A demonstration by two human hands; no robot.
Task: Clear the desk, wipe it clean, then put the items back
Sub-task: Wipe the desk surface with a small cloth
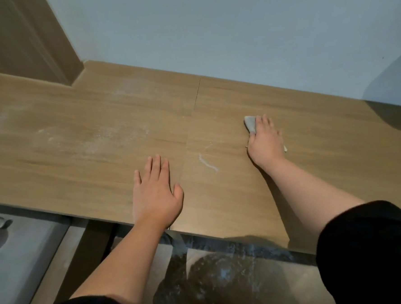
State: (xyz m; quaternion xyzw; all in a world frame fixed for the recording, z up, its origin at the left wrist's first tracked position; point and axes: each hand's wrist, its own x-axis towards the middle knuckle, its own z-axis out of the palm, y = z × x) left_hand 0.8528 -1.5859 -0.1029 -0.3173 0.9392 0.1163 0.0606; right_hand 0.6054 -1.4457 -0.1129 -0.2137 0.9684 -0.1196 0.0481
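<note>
The wooden desk [80, 126] runs across the view with nothing standing on it, and pale dust smears mark its left and middle. My left hand [155, 192] lies flat on the desk near the front edge, fingers straight. My right hand [265, 139] presses a small grey-white cloth [250, 123] onto the desk further back on the right. Only the cloth's far end and a small corner at the right of the hand show. A short white streak of dust [207, 163] lies between the two hands.
A pale blue wall [211, 33] stands behind the desk, and a wooden panel [23, 40] rises at the back left. Below the front edge are a grey surface [20, 252] at the left and a dark marbled floor [226, 279].
</note>
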